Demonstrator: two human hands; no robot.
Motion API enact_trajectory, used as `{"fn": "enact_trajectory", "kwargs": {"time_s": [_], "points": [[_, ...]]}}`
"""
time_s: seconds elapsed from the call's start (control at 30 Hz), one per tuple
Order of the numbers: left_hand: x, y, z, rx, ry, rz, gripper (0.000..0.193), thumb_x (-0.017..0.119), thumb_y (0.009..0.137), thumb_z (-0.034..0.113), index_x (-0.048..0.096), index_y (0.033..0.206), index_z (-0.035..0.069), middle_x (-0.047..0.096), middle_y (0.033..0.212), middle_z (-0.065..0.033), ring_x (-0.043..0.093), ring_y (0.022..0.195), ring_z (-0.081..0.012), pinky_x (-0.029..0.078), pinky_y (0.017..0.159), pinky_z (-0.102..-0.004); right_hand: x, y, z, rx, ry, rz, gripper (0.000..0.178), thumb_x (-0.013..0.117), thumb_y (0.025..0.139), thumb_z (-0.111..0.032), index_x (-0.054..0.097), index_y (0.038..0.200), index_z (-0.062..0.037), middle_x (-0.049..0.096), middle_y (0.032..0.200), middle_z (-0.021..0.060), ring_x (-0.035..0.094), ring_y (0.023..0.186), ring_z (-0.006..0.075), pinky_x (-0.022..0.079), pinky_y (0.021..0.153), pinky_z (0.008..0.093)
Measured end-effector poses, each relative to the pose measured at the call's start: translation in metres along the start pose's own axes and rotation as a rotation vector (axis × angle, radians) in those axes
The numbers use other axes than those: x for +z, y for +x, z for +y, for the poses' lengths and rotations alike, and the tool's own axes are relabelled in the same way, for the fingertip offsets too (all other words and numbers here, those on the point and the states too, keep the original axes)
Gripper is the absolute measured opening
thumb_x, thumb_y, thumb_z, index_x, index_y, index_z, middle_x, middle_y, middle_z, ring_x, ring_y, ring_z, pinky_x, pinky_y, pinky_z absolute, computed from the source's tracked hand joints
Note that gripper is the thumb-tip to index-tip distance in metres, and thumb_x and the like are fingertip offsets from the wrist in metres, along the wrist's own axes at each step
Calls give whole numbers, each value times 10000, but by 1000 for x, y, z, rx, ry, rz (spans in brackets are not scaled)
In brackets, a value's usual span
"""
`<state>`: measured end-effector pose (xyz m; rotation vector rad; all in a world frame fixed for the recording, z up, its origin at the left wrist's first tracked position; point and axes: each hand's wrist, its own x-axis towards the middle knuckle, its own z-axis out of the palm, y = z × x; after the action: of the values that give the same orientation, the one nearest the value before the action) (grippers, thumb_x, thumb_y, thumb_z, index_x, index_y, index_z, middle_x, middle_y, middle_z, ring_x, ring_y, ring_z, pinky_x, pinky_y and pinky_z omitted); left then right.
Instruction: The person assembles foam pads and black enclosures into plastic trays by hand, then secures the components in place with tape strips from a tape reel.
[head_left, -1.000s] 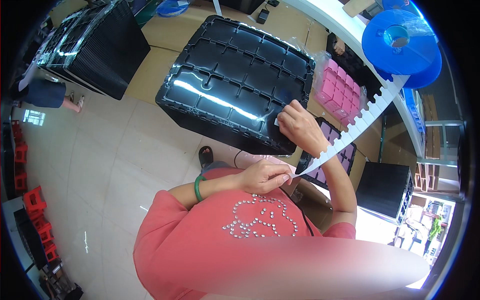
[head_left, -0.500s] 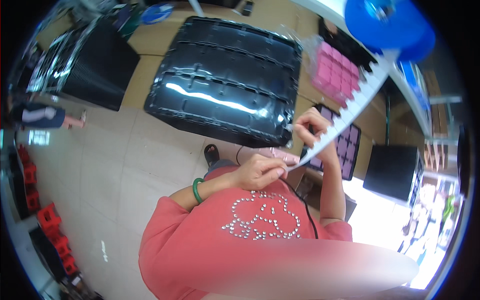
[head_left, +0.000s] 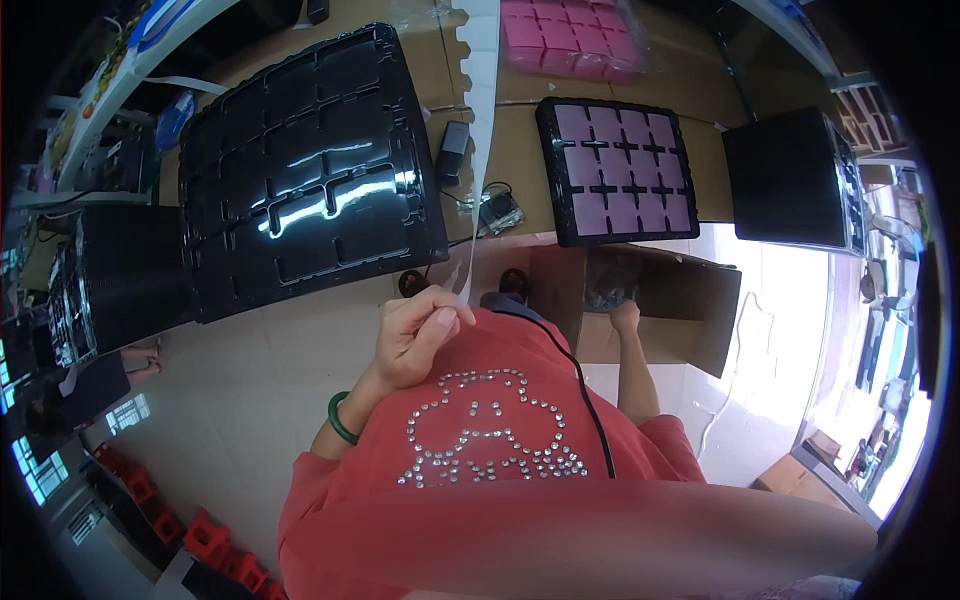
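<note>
My left hand [head_left: 420, 335], a green bangle [head_left: 341, 418] on its wrist, is closed in front of my red shirt. Its thumb and fingers pinch the lower end of a long white strip [head_left: 483, 110] with a notched edge, which hangs down from above. Lower right, my right hand [head_left: 625, 318] is held closed over an open cardboard box [head_left: 655, 342]. Crumpled clear plastic [head_left: 610, 285] lies in the box just beyond that hand. Whatever its fingers may hold cannot be made out.
A stack of glossy black moulded trays [head_left: 300, 180] stands on the table at left. Right of the strip lies a black tray with lilac blocks [head_left: 622, 150]; pink blocks [head_left: 570, 35] sit behind it. Another black stack [head_left: 790, 178] stands far right. A small dark device [head_left: 453, 150] lies between.
My right hand has left the strip and the black tray's corner and moved down to the cardboard box. My left hand still pinches the strip. The view has turned.
</note>
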<state>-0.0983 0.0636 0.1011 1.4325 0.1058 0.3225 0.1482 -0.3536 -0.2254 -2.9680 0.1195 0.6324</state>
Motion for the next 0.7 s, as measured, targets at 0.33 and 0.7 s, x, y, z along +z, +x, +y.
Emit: {"fn": "enact_trajectory", "kwargs": {"time_s": [0.33, 0.7], "points": [[-34, 4, 20, -17, 45, -126, 244, 471, 994, 124, 643, 928, -35, 522, 629, 3, 433, 551, -42, 331, 524, -213, 74, -13, -131, -34, 212, -68, 298, 635, 862, -214, 708, 1051, 4, 692, 1089, 238, 659, 1062, 393, 531, 910, 461], [-88, -3, 45, -139, -55, -442, 269, 431, 1044, 173, 636, 1053, 0, 490, 614, 24, 403, 495, -22, 317, 478, -189, 125, -108, -188, -18, 34, -46, 224, 563, 921, -144, 735, 995, -23, 720, 1013, 203, 706, 968, 354, 577, 836, 435]]}}
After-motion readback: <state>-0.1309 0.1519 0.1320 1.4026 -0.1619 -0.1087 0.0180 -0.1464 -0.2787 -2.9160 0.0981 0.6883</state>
